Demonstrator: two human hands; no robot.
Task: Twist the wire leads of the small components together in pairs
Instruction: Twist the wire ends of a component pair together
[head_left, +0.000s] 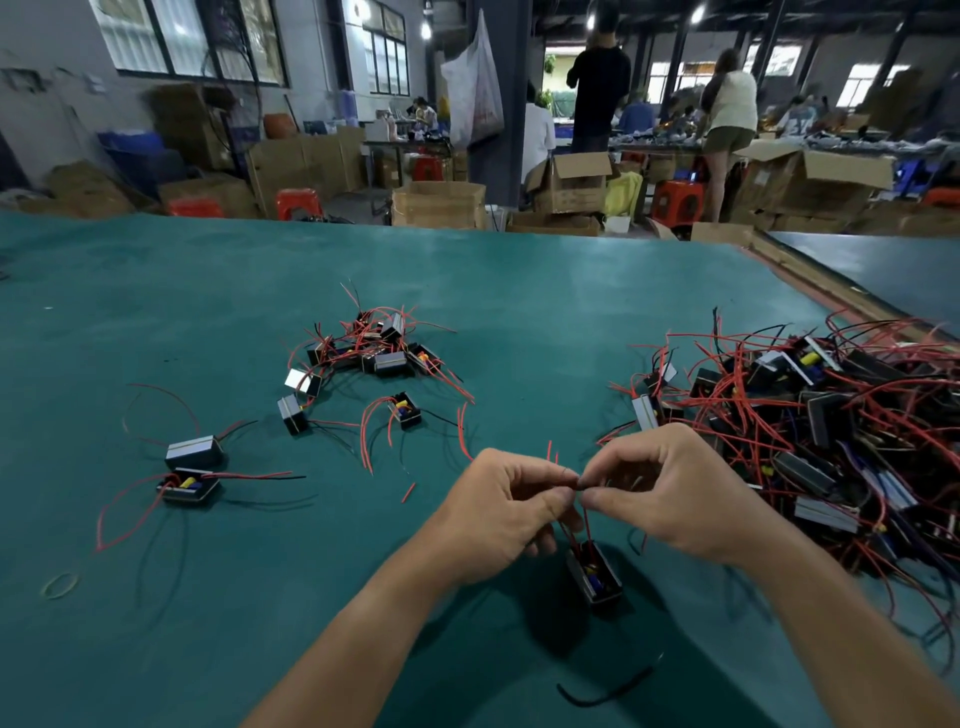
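Both hands pinch the red wire leads (586, 520) at the fingertips, left hand (501, 517) meeting right hand (672, 499) over the green table (156, 312). I see their black component (595, 574) just below the hands; can't tell if it touches the table. Tangled component pile (831, 431) sits right, smaller cluster (376, 348) far left.

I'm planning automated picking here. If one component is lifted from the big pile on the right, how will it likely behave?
Likely it snags: red leads in the pile cross and tangle, so neighbours may drag along. The leads look floppy, curving loosely across the table. The small flat-sided bodies probably won't roll.
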